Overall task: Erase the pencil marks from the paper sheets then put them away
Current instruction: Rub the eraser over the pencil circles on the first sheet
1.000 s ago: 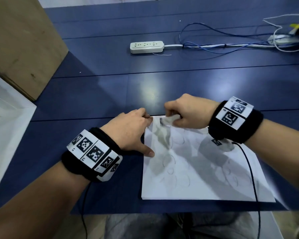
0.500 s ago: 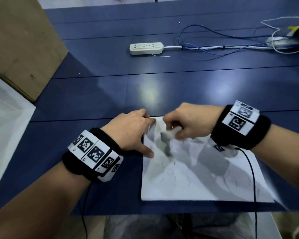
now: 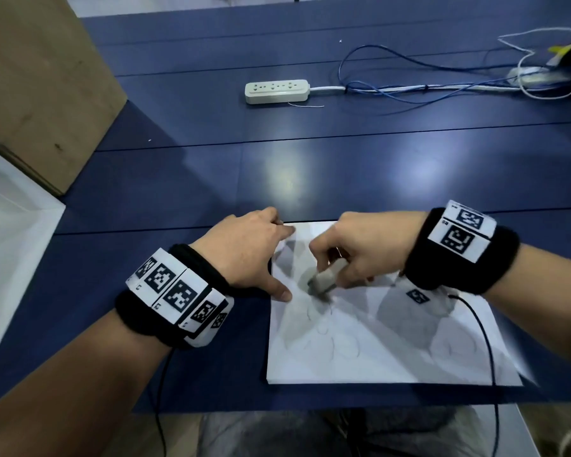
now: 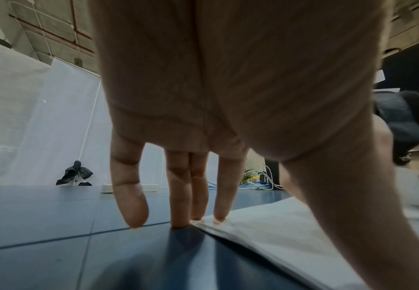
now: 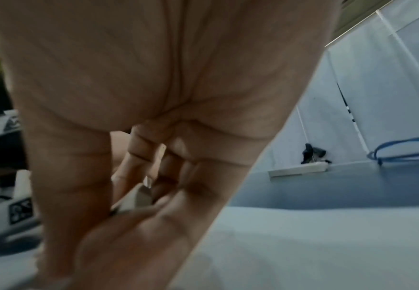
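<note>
A stack of white paper sheets (image 3: 393, 351) with faint pencil loops lies on the blue table near its front edge. My left hand (image 3: 254, 252) presses the stack's left edge with straight spread fingers (image 4: 220, 192), thumb on the paper (image 4: 290, 235). My right hand (image 3: 363, 252) grips a pale eraser (image 3: 325, 279), its tip down on the sheet's upper left part, close to my left thumb. In the right wrist view the eraser (image 5: 134, 198) shows between thumb and curled fingers, above the paper (image 5: 303, 245).
A cardboard box (image 3: 37, 84) stands at the far left with a white surface (image 3: 7, 245) beside it. A power strip (image 3: 276, 91) and tangled blue and white cables (image 3: 442, 84) lie across the back of the table (image 3: 310, 166).
My right hand has drawn the eraser from the sheet's top edge down toward me, over the upper left marks. The left hand has stayed pressing the paper's edge.
</note>
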`<control>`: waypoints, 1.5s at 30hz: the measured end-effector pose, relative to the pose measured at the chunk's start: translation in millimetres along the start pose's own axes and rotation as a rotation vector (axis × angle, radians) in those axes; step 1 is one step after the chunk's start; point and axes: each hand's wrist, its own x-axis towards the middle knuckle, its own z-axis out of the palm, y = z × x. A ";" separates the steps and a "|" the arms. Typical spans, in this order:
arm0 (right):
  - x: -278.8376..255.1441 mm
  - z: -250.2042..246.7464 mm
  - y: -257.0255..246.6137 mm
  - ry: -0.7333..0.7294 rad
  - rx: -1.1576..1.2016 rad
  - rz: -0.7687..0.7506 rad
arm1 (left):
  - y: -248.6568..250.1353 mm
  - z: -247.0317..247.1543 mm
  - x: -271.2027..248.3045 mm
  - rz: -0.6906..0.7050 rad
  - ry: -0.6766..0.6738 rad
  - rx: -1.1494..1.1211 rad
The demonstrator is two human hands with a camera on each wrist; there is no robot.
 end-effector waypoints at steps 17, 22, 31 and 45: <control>19.0 -18.3 11.8 0.216 -0.065 0.103 | -0.8 0.5 1.4 0.010 0.006 0.000; 18.2 -17.1 11.8 0.233 -0.091 0.067 | -1.0 0.6 1.0 0.007 0.013 -0.006; 22.3 -20.5 12.3 0.285 -0.161 0.131 | 1.0 -1.4 0.1 0.010 0.013 -0.007; 18.0 -22.4 22.3 0.340 -0.069 0.133 | 1.8 -1.7 -1.2 0.009 0.016 -0.009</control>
